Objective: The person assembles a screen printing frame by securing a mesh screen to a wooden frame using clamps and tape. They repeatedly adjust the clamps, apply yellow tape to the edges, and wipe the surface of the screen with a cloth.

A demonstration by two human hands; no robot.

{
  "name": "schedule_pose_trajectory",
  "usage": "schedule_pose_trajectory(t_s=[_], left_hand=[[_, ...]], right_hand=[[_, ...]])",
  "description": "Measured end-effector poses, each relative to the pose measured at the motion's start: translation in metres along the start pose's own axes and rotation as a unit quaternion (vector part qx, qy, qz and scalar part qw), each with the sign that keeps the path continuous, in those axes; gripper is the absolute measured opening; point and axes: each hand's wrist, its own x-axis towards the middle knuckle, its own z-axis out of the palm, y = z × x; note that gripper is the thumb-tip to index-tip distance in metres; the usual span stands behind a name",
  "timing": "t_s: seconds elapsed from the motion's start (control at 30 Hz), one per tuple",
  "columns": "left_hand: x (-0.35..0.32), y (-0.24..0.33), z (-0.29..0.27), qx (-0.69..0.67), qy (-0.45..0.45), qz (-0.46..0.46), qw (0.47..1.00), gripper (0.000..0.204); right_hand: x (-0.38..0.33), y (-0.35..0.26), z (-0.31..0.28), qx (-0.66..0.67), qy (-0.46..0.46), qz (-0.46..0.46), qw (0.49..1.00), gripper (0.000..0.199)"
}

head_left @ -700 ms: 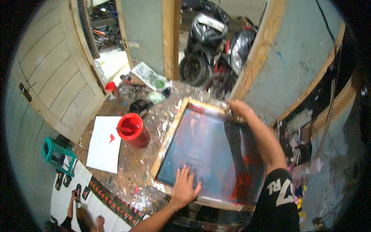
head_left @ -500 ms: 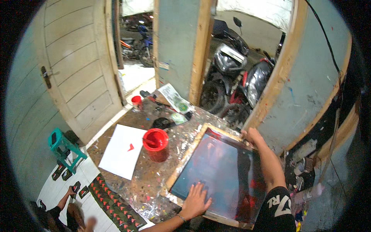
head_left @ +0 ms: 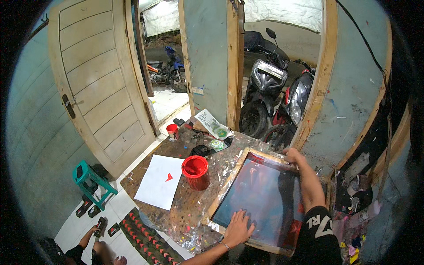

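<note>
Right grip [head_left: 294,156] holds the paint-worn wooden frame [head_left: 228,185], left grip [head_left: 238,229] spread flat across smooth bluish mesh [head_left: 260,192].

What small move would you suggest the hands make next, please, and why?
I might slide the left hand onto the near side of the wooden frame: that hand lies spread over the mesh, while the right hand is at the frame's far right corner, so holding wood might steady it better.
</note>
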Motion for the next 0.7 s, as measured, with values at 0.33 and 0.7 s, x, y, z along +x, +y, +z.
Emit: schedule_pose_trajectory(t_s=[0.33, 0.7], left_hand=[[0.003, 0.008, 0.004, -0.011, 0.0, -0.021, 1.0, 0.046], [-0.001, 0.006, 0.004, 0.007, 0.005, -0.05, 0.999, 0.041]], right_hand=[[0.023, 0.038, 0.032, 0.037, 0.031, 0.03, 0.998, 0.026], [0.002, 0.011, 0.033, 0.242, 0.148, 0.023, 0.959, 0.038]])
